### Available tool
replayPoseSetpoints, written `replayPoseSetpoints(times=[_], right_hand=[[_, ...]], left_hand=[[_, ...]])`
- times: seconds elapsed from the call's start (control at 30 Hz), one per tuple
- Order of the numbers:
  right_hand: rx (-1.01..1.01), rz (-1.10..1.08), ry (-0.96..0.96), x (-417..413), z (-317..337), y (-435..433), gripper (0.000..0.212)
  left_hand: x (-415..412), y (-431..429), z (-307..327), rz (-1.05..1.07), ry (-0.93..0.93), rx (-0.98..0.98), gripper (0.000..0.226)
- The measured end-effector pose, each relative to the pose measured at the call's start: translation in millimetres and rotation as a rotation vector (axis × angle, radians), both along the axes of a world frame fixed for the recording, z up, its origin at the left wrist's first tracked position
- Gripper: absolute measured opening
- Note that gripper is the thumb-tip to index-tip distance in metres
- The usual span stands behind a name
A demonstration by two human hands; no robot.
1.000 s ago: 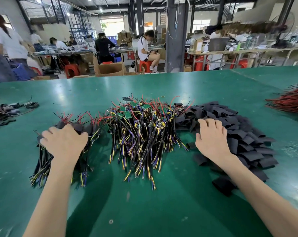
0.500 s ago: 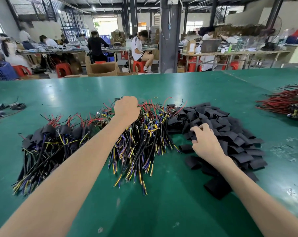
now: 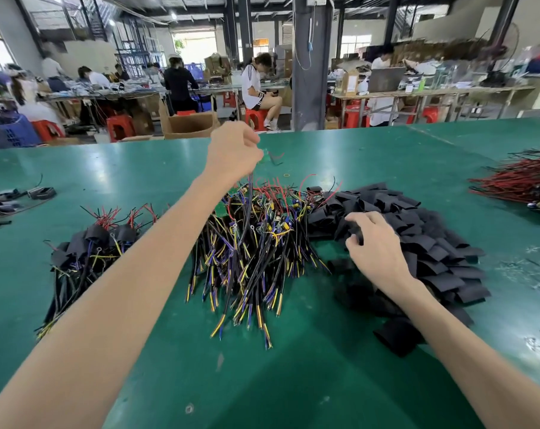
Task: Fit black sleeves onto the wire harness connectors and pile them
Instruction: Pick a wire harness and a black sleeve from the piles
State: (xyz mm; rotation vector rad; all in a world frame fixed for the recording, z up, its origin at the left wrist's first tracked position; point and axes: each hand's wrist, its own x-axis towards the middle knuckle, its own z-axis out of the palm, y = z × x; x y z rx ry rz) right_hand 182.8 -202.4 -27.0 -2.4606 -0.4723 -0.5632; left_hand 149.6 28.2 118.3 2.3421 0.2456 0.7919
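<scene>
Green table (image 3: 293, 382) is being used as work surface, w/ all stock lying on it.

Sleeve pile (image 3: 433, 252): flat black pcs, being kept R of centre, its L edge touching the bare harness pile (image 3: 256, 252).

Bare harness pile: being kept at centre. Black/yellow/blue leads are fanning toward the camera, red leads and green boards are sitting at the far end.

Sleeved harness pile (image 3: 86, 252): being kept L of centre, mostly behind the L forearm. Black sleeves are showing on its far ends, red leads sticking out past them.

Red wire bundle (image 3: 522, 184): lying far R, well apart from the rest.

L hand (image 3: 234, 150): being held above the far end of the bare pile, fingers curled tight. One harness (image 3: 250, 196) is being pinched at its top end. Its black cable is hanging down into the pile; the green board is just showing beside the fingers.

R hand (image 3: 374, 246): resting on the near-L edge of the sleeve pile, fingers curled round one sleeve (image 3: 354, 235). How firmly it's being gripped can't be told.

Yellow ring (image 3: 286, 174): lying on the table just beyond the bare pile.
</scene>
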Motion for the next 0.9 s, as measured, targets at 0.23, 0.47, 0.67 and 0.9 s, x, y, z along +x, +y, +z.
replayPoseSetpoints(times=[0.23,0.47,0.67,0.9], right_hand=[[0.200,0.109,0.022,-1.1,4.0,4.9,0.024],[0.221,0.198,0.159,-1.6,4.9,3.3,0.038],[0.108,0.228,0.131,-5.9,2.5,5.8,0.036],[0.027,0.233,0.120,-13.5,4.6,10.7,0.040]], left_hand=[[-30.3,4.0,40.7,-0.262,0.137,-0.695,0.015],[-57.0,35.6,30.3,-0.388,0.428,-0.353,0.035],[-64.6,40.4,-56.7,-0.118,0.451,0.183,0.012],[-67.5,55.2,-108.0,0.003,0.069,0.263,0.015]])
